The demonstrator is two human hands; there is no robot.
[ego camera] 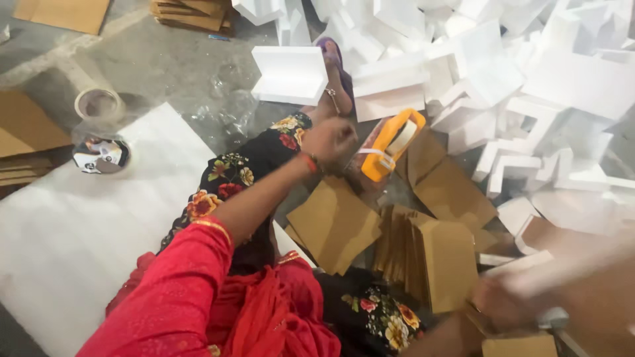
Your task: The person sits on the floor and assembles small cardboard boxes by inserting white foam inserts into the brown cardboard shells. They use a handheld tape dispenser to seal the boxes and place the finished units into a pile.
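foam: we see white blocks (529, 73) heaped at the upper right
tape rolls: two (99, 104) (100, 155) on the floor at left
sheet: a white one (79, 231) spread over the floor
flat cardboard: stacks (192, 14) by the top edge
floor: grey concrete (165, 66)

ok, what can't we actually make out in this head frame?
- Right hand, head view: motion blur smears it; its grip and whatever pale thing it touches are unreadable.
- Left hand: a closed fist seen from the back beside the orange tape dispenser; contact unclear.
- Cardboard stack: its lower part is hidden behind the blurred right arm.
- Foam pile: cut off by the top and right edges.
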